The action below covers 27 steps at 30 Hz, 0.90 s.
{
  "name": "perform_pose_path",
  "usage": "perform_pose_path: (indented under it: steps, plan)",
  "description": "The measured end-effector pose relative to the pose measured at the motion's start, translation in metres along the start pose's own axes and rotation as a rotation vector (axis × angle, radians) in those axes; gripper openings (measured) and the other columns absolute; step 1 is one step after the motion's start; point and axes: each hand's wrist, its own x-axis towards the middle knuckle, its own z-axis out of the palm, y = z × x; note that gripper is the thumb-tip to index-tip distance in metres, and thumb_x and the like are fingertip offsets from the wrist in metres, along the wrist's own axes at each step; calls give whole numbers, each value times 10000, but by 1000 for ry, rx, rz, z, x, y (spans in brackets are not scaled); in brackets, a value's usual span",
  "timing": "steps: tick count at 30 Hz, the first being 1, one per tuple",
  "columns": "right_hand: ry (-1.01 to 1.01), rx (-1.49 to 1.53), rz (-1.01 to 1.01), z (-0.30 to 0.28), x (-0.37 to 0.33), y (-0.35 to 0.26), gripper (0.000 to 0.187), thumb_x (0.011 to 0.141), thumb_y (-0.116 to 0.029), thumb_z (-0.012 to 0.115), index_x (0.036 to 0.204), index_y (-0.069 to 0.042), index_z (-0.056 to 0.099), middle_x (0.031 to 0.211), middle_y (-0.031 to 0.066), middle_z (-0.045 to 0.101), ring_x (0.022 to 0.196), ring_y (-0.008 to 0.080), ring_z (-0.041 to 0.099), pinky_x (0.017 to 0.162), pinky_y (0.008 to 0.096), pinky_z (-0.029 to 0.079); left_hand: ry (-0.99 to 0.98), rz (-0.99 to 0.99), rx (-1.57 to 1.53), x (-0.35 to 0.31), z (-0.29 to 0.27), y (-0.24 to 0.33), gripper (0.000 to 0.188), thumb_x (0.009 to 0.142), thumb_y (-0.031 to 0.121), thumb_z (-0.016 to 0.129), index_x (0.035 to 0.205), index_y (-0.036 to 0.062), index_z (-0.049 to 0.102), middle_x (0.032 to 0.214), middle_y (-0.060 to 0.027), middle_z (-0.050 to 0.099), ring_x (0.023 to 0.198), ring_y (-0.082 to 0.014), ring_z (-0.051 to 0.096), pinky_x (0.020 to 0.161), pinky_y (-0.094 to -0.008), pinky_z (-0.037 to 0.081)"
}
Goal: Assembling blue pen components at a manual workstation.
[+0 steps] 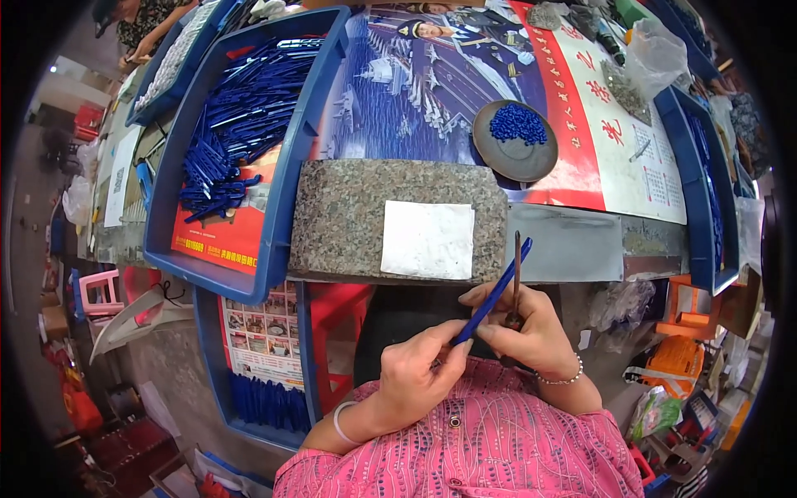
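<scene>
In front of my body, my left hand (423, 367) pinches the lower end of a slim, shiny blue stick-like part (503, 286), tilted up to the right. My right hand (534, 334) is closed around a screwdriver-like tool (517, 270), its thin dark shaft pointing up beside the part. Fingers of that hand also touch the blue part. Just beyond my hands, a speckled stone slab (340, 217) lies at the table's edge with a white paper square (427, 239) on it. A round dark dish (525, 168) farther back holds small blue bead-like pieces (516, 124).
A deep blue tray (285, 199) at left holds many similar blue parts (249, 100). Below it sits another blue tray (312, 357) with more. A narrow blue tray (721, 212) stands at the right edge. A poster (573, 162) covers the tabletop. Another person's arm (154, 37) shows far left.
</scene>
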Motion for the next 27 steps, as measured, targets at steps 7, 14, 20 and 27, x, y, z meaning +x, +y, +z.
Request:
perform_pose_path:
  steps: [7, 14, 20, 27]
  plan:
    - [9, 30, 47, -2, -4, 5, 243, 736, 7, 609, 972, 39, 561, 718, 20, 574, 511, 44, 500, 459, 176, 383, 9, 45, 70, 2, 4, 2, 215, 742, -20, 666, 951, -19, 616, 763, -115, 652, 611, -147, 642, 526, -247, 511]
    - [14, 20, -15, -1, -8, 18, 189, 732, -7, 597, 915, 19, 554, 752, 40, 584, 550, 61, 523, 472, 196, 411, -38, 156, 86, 1, 4, 0, 224, 718, -36, 675, 934, -19, 615, 743, -128, 641, 583, -170, 640, 507, -250, 499]
    - [20, -35, 40, -1, -8, 6, 175, 782, -50, 565, 946, 13, 557, 739, 9, 555, 610, 29, 478, 539, 184, 390, -132, -163, -199, -7, 9, -3, 201, 789, -37, 615, 987, -56, 585, 783, -143, 653, 650, -173, 658, 568, -245, 527]
    - [4, 149, 119, -12, -3, 7, 134, 817, -77, 598, 911, 8, 556, 637, -4, 527, 482, 38, 454, 430, 181, 342, -370, -735, -884, 0, -3, -2, 246, 929, 103, 399, 1072, -68, 503, 760, -186, 632, 579, -213, 627, 568, -272, 533]
